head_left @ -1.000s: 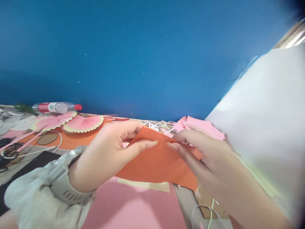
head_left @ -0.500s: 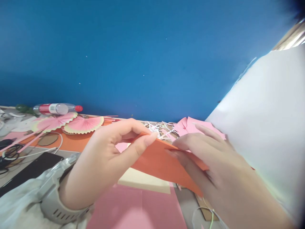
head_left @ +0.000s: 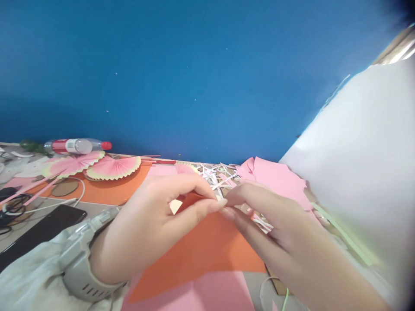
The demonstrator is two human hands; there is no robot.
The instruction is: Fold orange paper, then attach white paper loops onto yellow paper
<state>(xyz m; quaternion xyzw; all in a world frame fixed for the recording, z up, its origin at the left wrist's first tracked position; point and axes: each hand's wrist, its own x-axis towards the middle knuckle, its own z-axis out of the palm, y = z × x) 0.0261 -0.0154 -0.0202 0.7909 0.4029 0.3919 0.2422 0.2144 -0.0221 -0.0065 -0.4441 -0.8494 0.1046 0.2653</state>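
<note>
An orange sheet of paper (head_left: pixel 207 248) hangs from my fingertips over a pink sheet (head_left: pixel 223 291) on the table. My left hand (head_left: pixel 155 229) pinches its upper edge between thumb and forefinger, a grey watch strap round the wrist. Beside it, almost touching, my right hand (head_left: pixel 275 233) pinches the same edge with thumb and fingers. The sheet slopes down toward me below both hands. A bit of pale yellow paper (head_left: pixel 175 206) shows through the gap inside my left hand.
Pink-and-yellow paper fans (head_left: pixel 115 167), a bottle with a red cap (head_left: pixel 78 146) and a black phone (head_left: pixel 45 235) lie left. Paper shreds (head_left: pixel 214 175) and pink paper (head_left: pixel 275 177) lie behind my hands. A blue panel (head_left: pixel 194 77) rises behind; a white surface (head_left: pixel 366 151) stands right.
My hands have come together at the sheet's upper edge. The orange paper has swung round and now spreads below them, covering most of the pale yellow piece.
</note>
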